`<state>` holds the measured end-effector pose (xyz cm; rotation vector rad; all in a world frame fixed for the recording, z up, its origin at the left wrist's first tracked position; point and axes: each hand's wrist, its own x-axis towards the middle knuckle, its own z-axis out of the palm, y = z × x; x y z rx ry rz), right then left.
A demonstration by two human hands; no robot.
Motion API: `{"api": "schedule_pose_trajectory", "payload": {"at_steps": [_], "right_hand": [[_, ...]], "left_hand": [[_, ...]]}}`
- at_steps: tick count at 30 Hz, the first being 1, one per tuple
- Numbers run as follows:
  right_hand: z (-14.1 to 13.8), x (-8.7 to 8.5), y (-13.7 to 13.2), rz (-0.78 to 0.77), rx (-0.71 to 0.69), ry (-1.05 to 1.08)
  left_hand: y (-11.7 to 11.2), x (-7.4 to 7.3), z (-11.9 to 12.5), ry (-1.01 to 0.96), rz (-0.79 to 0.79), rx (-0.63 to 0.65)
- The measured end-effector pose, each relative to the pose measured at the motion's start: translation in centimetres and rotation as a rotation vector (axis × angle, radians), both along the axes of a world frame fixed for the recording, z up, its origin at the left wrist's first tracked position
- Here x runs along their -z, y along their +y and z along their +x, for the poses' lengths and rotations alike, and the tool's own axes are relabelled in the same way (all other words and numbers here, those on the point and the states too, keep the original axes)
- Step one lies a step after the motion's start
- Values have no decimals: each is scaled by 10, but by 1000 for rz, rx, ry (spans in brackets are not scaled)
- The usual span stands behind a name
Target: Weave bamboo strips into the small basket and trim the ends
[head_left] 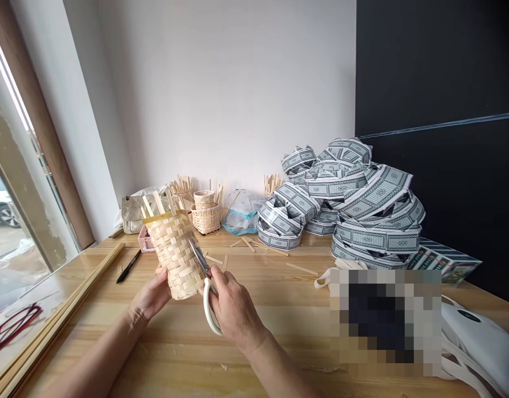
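A woven bamboo basket (177, 260), tall and narrow, is held tilted over the table by my left hand (153, 293), which is wrapped round its lower left side. Loose strip ends (159, 203) stick up above a yellowish band at its rim. My right hand (234, 307) grips white-handled scissors (211, 307). Their metal blades lie against the basket's right side, pointing up and left; whether they touch the weave, I cannot tell. The fingers of my left hand are partly hidden behind the basket.
Long bamboo strips (67, 309) run along the table's left edge, near a black pen (128, 267). Small baskets (205, 215) and a plastic bag (241, 213) stand at the back. Patterned grey-white bands (362, 207) are piled right, behind a blurred-out patch. Strip scraps (249, 244) lie mid-table.
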<state>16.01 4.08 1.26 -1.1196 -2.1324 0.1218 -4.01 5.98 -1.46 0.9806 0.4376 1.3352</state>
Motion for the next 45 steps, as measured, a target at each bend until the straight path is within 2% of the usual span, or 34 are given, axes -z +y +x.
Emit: {"api": "schedule_pose_trajectory", "payload": {"at_steps": [8,17,29,38,45], "right_hand": [[1,-6,-1,-73,-75,61],[3,-5,-1,-22,-141,135],[4,-6,-1,-48,-62,57],[5,-4,2,-52,-137,94],[5,-1,3,-52,-127,117]], "left_hand": [[1,3,-3,-16,-20,6],[2,5,-5,-21,-15,23],[1,3,-4,46,18,-13],[2,3,-6,39,45,20],[1,2,-5,70,44,8]]}}
